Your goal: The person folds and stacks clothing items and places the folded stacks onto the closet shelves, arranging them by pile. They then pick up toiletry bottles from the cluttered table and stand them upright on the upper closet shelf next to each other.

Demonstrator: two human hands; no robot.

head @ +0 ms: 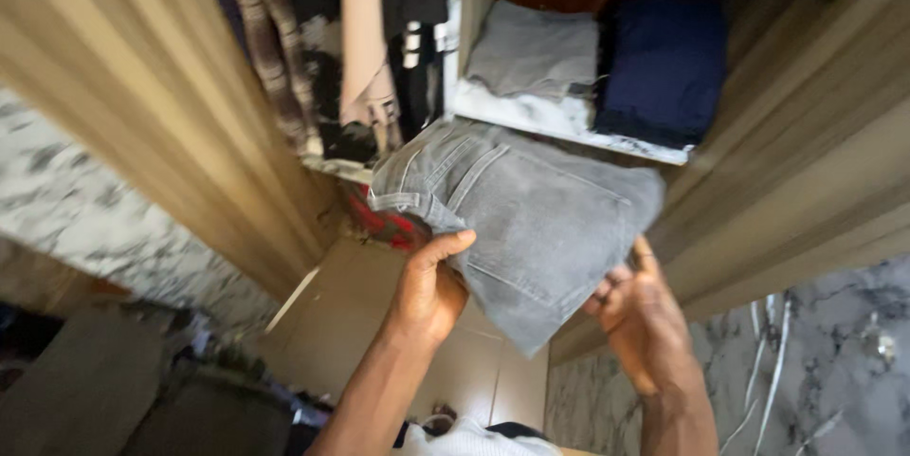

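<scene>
The folded grey jeans (pixel 531 228) sit in both your hands, held in the air just in front of the open wardrobe, below the front lip of the white shelf (pixel 559 124). Their long axis runs on a slant, from the waistband and belt loops at the upper left down to the folded corner at the lower right. Your left hand (pixel 428 293) is at the waistband end, thumb on top and fingers tucked beneath, clamped on the denim. Your right hand (pixel 645 314) supports the lower right edge from under, fingers curled onto the cloth; only their tips show, so how tightly they close you cannot tell. The shelf lies up and ahead of both hands, the right hand being a little nearer to its open side.

On that shelf a folded grey garment (pixel 533 50) lies at the left, touching a folded dark blue one (pixel 664 63) at the right. Left of the shelf, hanging clothes (pixel 351 39) in dark, patterned and pale pink cloth fill the next compartment. A wooden wardrobe door (pixel 142 86) stands open at the left. No packages, labels or signs are legible.
</scene>
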